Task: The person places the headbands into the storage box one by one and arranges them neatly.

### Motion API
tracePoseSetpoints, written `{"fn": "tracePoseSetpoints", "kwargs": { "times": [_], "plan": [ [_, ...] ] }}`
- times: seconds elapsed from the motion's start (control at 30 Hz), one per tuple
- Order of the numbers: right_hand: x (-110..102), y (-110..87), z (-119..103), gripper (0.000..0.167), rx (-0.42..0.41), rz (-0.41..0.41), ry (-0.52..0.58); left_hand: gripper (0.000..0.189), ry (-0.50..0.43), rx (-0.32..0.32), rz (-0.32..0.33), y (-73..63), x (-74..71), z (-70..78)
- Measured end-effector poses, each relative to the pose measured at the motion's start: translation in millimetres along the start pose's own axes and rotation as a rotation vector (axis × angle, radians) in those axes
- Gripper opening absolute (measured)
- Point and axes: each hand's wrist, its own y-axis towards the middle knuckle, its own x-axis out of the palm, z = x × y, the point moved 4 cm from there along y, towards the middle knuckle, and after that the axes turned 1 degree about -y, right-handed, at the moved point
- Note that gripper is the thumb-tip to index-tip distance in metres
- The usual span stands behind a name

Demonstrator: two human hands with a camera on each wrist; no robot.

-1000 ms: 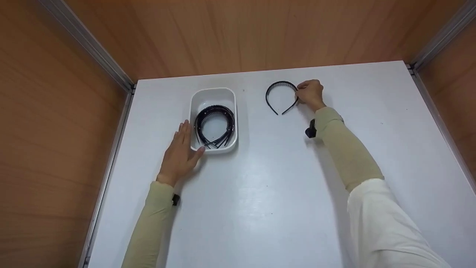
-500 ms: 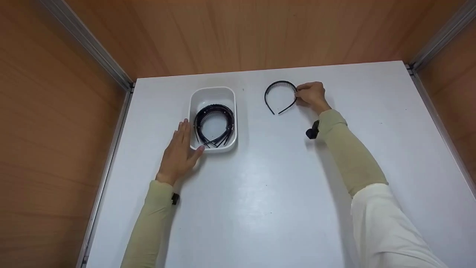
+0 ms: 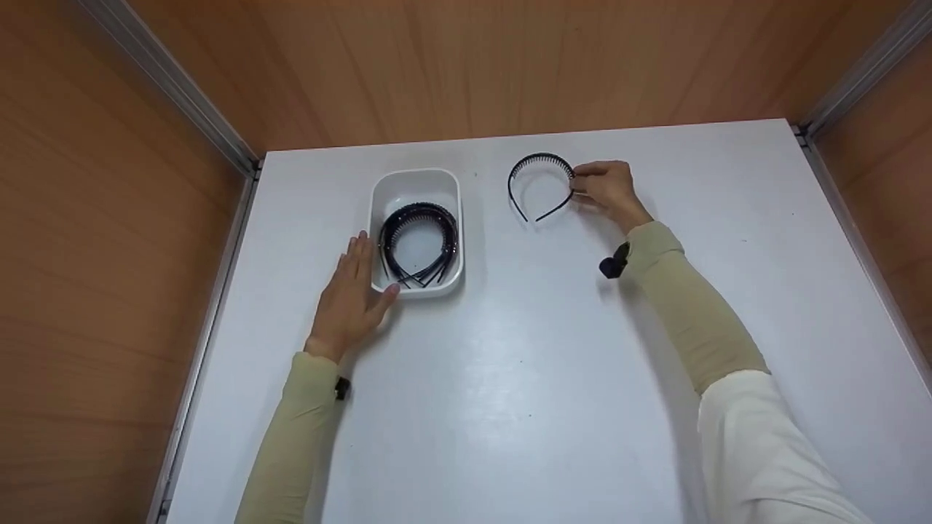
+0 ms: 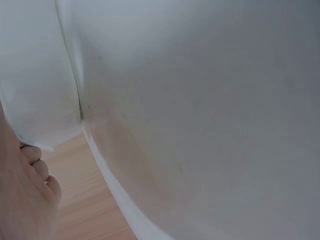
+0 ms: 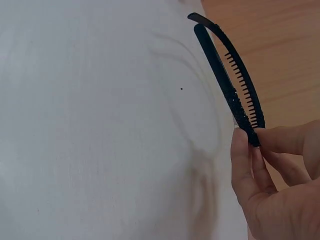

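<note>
My right hand (image 3: 610, 191) pinches a black toothed headband (image 3: 541, 156) by its right side, between thumb and fingers. In the right wrist view the same headband (image 5: 220, 65) stands edge-on, held off the white surface with its shadow below. A white rectangular tub (image 3: 416, 175) sits to its left, with several black headbands (image 3: 389, 240) stacked inside, their ends crossing. Against the tub's left wall rests my left hand (image 3: 346, 302), fingers straight, thumb at the near corner. The left wrist view shows part of the left hand (image 4: 27, 185) beside the tub's blurred white wall (image 4: 37, 85).
Beneath everything is a white table (image 3: 495, 378). A wooden panel (image 3: 510, 65) rises along its back edge. More wooden panels with metal rails (image 3: 211, 109) enclose it left and right.
My right hand has drawn the headband slightly to the left, and the headband has tilted a little. The left hand and the tub have stayed in place.
</note>
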Motion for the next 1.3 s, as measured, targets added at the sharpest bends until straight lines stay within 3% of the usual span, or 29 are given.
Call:
{"fn": "tracePoseSetpoints", "kwargs": {
  "times": [0.27, 0.57, 1.03, 1.3],
  "plan": [
    [-2, -9.6, -5, 0.041, -0.036, -0.040, 0.106, 0.092, -0.021, -0.019, 0.002, 0.6, 0.0, 1.2],
    [0, -18.8, -7, 0.042, -0.064, -0.066, 0.099, 0.091, -0.019, -0.011, 0.000, 0.7, -0.1, 1.3],
    [24, -42.5, -21, 0.039, -0.150, -0.138, 0.086, 0.092, -0.019, -0.012, -0.006, 0.7, 1.6, 1.4],
    [48, -52.7, -27, 0.036, -0.181, -0.177, 0.079, 0.091, -0.014, -0.022, -0.011, 0.2, -0.3, 1.4]
  ]
}}
